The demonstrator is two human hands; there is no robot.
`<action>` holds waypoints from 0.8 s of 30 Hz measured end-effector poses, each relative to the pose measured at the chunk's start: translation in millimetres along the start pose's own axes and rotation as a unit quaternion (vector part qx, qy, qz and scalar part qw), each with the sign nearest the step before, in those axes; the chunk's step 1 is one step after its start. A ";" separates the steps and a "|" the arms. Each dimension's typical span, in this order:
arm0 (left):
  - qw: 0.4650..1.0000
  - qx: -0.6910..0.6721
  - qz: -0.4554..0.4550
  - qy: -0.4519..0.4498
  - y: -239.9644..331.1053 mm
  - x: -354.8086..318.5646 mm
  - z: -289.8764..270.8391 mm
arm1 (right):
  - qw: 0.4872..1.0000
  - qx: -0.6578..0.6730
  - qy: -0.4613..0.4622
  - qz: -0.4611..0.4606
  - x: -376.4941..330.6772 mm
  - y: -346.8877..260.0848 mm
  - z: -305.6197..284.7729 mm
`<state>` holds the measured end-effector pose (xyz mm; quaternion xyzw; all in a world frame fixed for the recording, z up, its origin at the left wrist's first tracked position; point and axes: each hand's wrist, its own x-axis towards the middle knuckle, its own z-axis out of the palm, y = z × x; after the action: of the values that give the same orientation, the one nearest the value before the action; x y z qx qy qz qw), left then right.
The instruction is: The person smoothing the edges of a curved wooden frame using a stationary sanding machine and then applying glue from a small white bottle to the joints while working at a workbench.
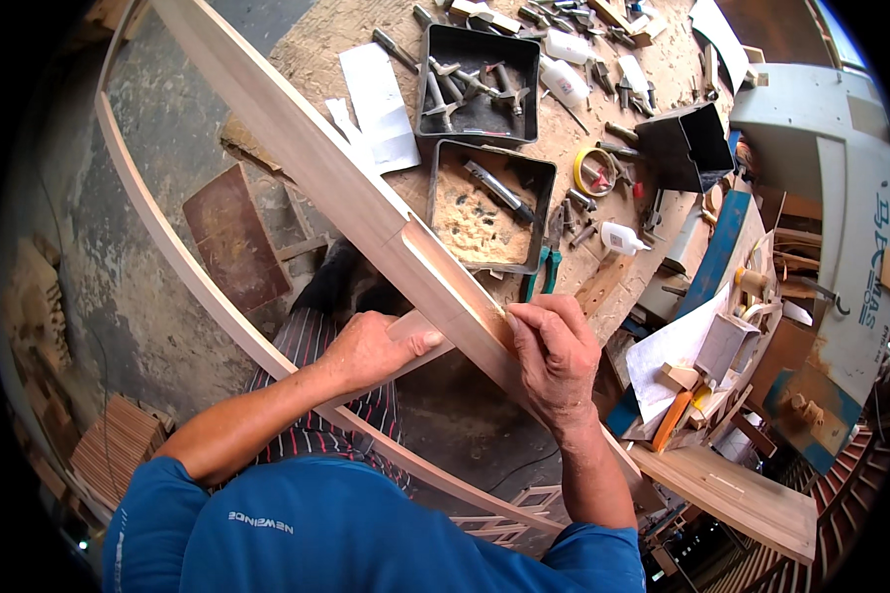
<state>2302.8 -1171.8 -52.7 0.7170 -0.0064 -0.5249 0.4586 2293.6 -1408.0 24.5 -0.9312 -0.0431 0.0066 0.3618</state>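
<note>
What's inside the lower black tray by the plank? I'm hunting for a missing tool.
The lower black tray holds a layer of sawdust with one metal, dark-handled tool lying on it. Anything buried under the sawdust can't be seen, and the plank hides the tray's near corner.

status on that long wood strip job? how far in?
Done: the long wooden strip already has a stepped notch cut partway along, beside the tray of sawdust. In hand: the left hand presses a short wood piece against the strip while the right hand pinches the strip's edge. Left: no clamp or glue shows on the joint; a second curved strip lies untouched.
</note>
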 end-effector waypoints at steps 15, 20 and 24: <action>0.999 -0.001 0.019 0.026 -8.2 2.2 6.5 | 0.988 0.082 -0.092 0.098 6.4 12.3 -5.4; 1.000 -0.005 0.015 0.021 -7.4 0.6 5.8 | 0.989 0.085 -0.091 0.078 -3.6 9.7 -2.1; 0.999 -0.004 0.032 0.027 -9.1 1.4 7.3 | 0.990 0.075 -0.096 0.065 -3.3 6.6 -3.9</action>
<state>2293.7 -1172.0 -60.0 0.7290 -0.0147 -0.4902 0.4776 2291.0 -1415.7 22.9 -0.8972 -0.0160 0.1231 0.4239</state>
